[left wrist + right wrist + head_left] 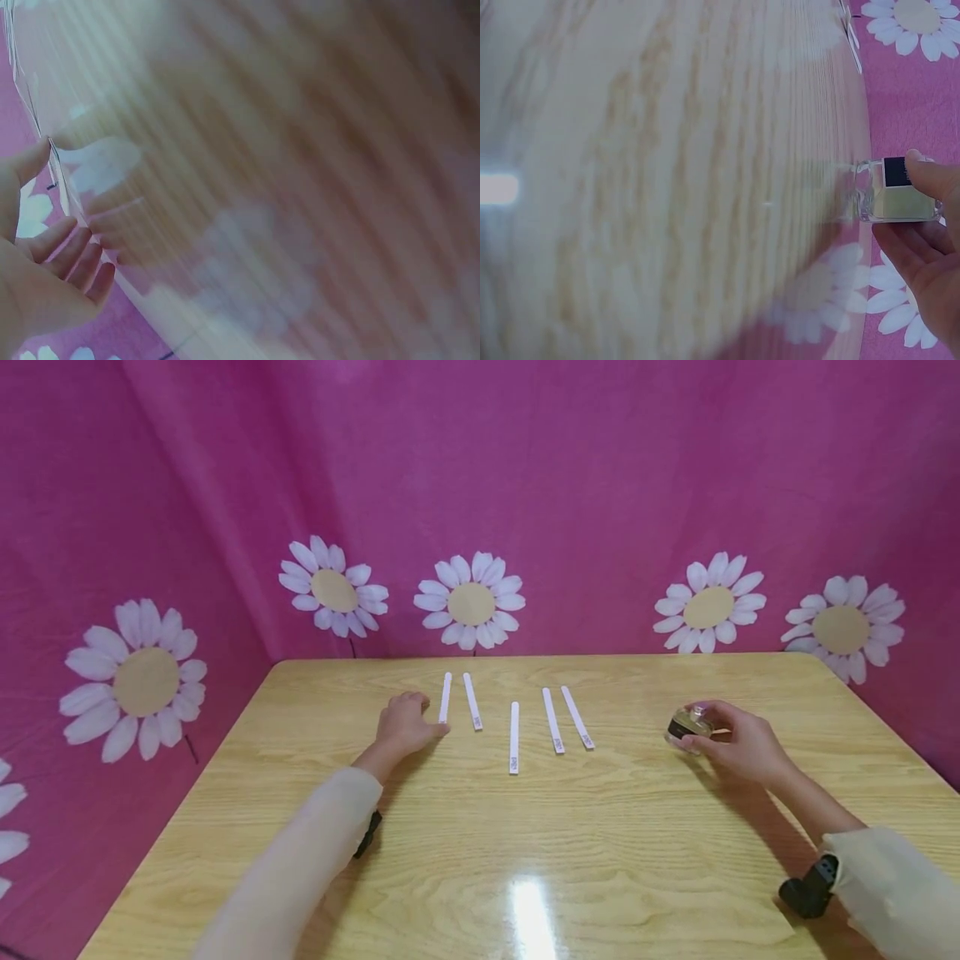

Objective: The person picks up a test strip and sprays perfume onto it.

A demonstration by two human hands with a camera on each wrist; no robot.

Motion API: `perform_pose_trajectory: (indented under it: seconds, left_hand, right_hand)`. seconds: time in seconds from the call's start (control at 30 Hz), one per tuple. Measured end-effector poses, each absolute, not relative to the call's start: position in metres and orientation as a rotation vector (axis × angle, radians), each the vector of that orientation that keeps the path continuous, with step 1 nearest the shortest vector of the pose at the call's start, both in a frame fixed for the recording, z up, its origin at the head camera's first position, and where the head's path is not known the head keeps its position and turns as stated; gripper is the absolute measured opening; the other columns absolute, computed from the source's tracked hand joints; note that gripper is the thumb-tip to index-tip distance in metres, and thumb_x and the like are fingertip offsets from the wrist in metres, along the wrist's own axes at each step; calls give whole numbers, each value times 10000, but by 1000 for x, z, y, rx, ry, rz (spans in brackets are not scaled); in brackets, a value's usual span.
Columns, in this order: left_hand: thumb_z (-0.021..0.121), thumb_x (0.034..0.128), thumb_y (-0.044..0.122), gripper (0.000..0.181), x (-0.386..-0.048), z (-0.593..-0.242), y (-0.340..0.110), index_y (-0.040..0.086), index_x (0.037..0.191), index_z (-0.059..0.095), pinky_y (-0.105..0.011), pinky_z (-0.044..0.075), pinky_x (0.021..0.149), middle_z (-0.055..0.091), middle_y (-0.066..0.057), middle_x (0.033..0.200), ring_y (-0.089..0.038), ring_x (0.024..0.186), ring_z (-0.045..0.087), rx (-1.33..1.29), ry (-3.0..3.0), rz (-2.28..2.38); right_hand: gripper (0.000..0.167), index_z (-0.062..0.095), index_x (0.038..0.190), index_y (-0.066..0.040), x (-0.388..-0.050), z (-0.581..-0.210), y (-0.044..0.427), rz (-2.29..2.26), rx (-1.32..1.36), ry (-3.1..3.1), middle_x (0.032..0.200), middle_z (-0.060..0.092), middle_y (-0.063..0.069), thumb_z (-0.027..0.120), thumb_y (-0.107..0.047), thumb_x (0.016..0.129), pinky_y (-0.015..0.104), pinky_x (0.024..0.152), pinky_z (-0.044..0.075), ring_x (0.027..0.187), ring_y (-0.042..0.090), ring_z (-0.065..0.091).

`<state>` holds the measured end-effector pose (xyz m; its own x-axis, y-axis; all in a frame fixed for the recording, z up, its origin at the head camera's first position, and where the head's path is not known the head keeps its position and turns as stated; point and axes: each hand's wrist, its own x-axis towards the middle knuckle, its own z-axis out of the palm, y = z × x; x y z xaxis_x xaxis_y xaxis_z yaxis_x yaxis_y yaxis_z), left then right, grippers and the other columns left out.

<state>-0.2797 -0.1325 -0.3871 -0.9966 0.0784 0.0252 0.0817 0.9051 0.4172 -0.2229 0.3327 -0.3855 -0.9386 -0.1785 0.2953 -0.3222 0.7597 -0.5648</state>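
My right hand [742,745] grips a small clear glass bottle [690,723] of yellowish liquid with a black label, on the right of the table. In the right wrist view the thumb lies over the black label of the bottle [904,196], fingers on the opposite side, its glass base at the tabletop. My left hand [405,723] is low at the table, its thumb by the lower end of the leftmost white paper strip [446,695]. The left wrist view shows the left hand [56,270] with thumb and fingers apart and nothing between them.
Beside the leftmost strip lies a second white strip [472,700]. A third strip [514,737] lies mid-table, with two more strips [552,718] to its right, small dark print at their near ends. A pink daisy-patterned cloth [600,510] hangs behind the wooden table [637,843].
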Motion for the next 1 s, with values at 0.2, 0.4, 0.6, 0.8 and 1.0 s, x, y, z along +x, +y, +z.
perform_pose_trajectory:
  seconds: [0.2, 0.4, 0.6, 0.8, 1.0]
  left_hand:
    - [715, 855, 281, 396, -277, -386, -152, 18, 1148, 664, -457, 463, 1005, 647, -166, 1169, -323, 1127, 564, -212, -3014, -767]
    - [701, 875, 178, 239, -275, -385, -161, 9, 1043, 696, -412, 528, 913, 686, -160, 1068, -283, 1015, 624, -194, -2992, -900]
    - [704, 873, 172, 267, -279, -387, -163, -7, 1072, 690, -417, 531, 919, 688, -174, 1089, -298, 1030, 626, -223, -2966, -968]
    - [708, 868, 152, 237, -288, -391, -158, -19, 1032, 704, -399, 540, 885, 703, -181, 1041, -294, 973, 637, -333, -2931, -1012]
    - [710, 859, 119, 178, -294, -392, -152, -5, 986, 719, -362, 549, 833, 715, -162, 967, -260, 904, 644, -370, -2942, -1037]
  right_hand:
    - [481, 547, 1220, 69, -222, -386, 333, 908, 395, -2747, 1065, 641, 286, 742, -148, 838, 38, 647, 475, 821, 14, 657]
    - [507, 537, 1243, 70, -222, -389, 335, 878, 396, -2750, 1073, 643, 290, 741, -163, 841, 35, 645, 459, 857, 118, 679]
    - [514, 533, 1251, 70, -221, -389, 336, 890, 396, -2747, 1073, 643, 295, 740, -161, 841, 33, 640, 460, 834, -45, 612]
    - [478, 550, 1200, 91, -222, -390, 336, 914, 431, -2705, 1043, 641, 303, 758, -89, 809, 48, 650, 490, 822, -260, 419]
    - [536, 541, 1190, 117, -224, -391, 338, 950, 492, -2685, 1033, 638, 314, 797, -8, 736, 122, 653, 543, 824, -218, 466]
